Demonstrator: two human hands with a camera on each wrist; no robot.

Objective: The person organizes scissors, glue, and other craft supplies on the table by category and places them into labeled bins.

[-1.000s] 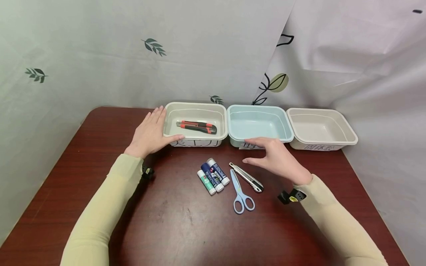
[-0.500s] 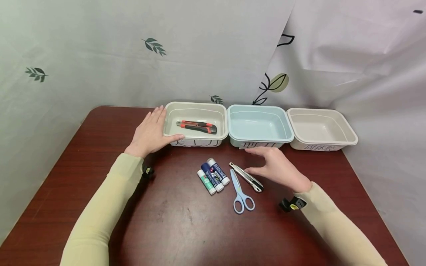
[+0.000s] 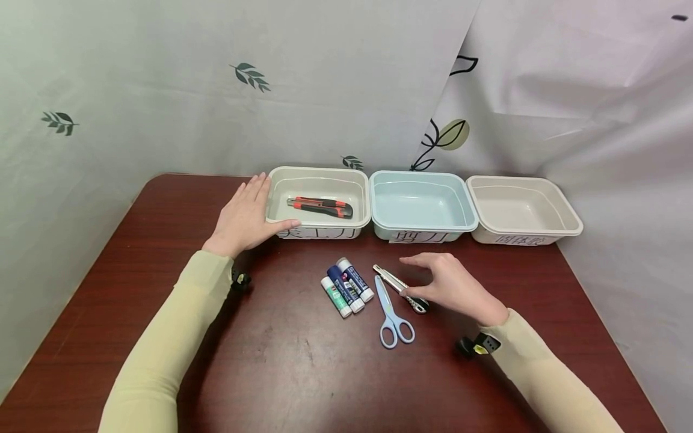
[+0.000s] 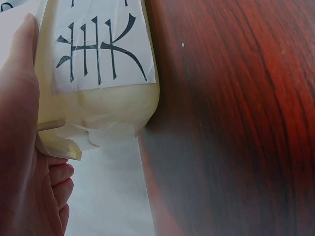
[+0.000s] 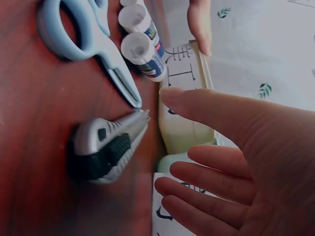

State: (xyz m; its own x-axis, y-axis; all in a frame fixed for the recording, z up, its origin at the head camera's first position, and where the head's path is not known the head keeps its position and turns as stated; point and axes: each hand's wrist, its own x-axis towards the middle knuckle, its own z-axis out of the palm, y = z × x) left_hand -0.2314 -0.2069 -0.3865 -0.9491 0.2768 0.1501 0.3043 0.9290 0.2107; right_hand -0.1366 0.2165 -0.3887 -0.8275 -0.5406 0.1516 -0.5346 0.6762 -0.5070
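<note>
My right hand [image 3: 452, 285] is released, thumb spread from the fingers and holding nothing. The silver utility knife [image 5: 115, 146] lies on the table [image 3: 271, 373] just below my thumb; the blue scissors [image 3: 388, 307] and three glue sticks [image 3: 346, 290] lie beyond its tip. My left hand [image 3: 243, 216] is unclenched, fingers straight along the beige bin [image 3: 314, 183], thumb over its front rim; to their right, inside, lie two red-and-black cutters [image 3: 322, 208].

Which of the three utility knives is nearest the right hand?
The silver utility knife, lying on the table beside the blue scissors, is nearest the right hand. The two red-and-black knives lie farther off, inside the leftmost bin.
</note>
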